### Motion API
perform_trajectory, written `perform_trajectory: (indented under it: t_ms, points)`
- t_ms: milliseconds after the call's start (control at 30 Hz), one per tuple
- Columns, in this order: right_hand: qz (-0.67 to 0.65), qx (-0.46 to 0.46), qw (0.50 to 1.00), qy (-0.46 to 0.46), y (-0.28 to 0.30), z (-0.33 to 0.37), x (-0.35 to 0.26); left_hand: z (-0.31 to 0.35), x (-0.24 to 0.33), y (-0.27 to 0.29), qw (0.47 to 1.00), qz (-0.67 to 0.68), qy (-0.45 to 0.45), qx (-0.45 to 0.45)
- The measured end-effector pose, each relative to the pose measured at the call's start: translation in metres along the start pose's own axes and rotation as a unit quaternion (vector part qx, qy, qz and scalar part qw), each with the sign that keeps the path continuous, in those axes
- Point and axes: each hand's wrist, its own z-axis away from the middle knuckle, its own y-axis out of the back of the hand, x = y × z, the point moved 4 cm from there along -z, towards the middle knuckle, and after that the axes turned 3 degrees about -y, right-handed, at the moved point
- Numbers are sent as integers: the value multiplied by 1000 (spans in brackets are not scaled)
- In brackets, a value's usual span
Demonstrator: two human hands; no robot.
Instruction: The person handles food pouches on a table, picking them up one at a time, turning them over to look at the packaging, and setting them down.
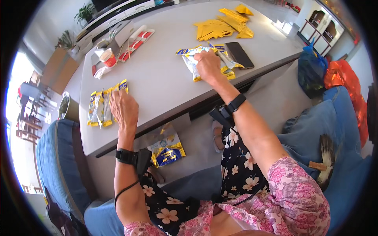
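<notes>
**Both hands down among yellow packets at the bench**

From where I stand, a person in a pink floral top [299, 185] has both arms stretched out over a pale grey bench [157, 70]. The left hand [124, 108] is at the right end of a row of slim packets [98, 108], white, yellow and blue, lying side by side by the left edge, toward the near left corner. Its fingers bend down over the last ones; the fingertips are tucked out of sight, so I cannot tell whether that grip is pinching anything.

The right hand [208, 67] is curled on top of a loose heap of packets [192, 70] in the same colours, near the middle of the near edge. Its fingers are drawn in, but whether the grip has closed on one packet I cannot tell either. A dark smartphone [241, 56] lies just beside the heap, on the side toward the right edge.

Over by the far right corner, flat golden-yellow packets [216, 29] are spread in an overlapping pile. Toward the far left corner stand a red-and-white paper cup [107, 58], with a crumpled white tissue [103, 71] near it, and a long red-and-white package [136, 45]. Below the near edge I see a blue-and-yellow printed bag [167, 153]. Each wrist wears a black strap [236, 102].
</notes>
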Motion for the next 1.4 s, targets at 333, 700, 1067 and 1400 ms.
perform_trajectory:
  t_ms: [333,700,1067,1400]
  points:
    - [-436,60,890,-119,5,-6,9,1,16,12,994,80,-51,47]
    - [-722,-109,673,-118,9,7,-24,1,39,0,826,529,129,-145]
    - [-657,-154,738,-10,15,33,-80,2,24,-17,727,626,222,-175]
    - [-43,120,990,54,6,-1,15,-7,-27,-19,992,-4,77,-103]
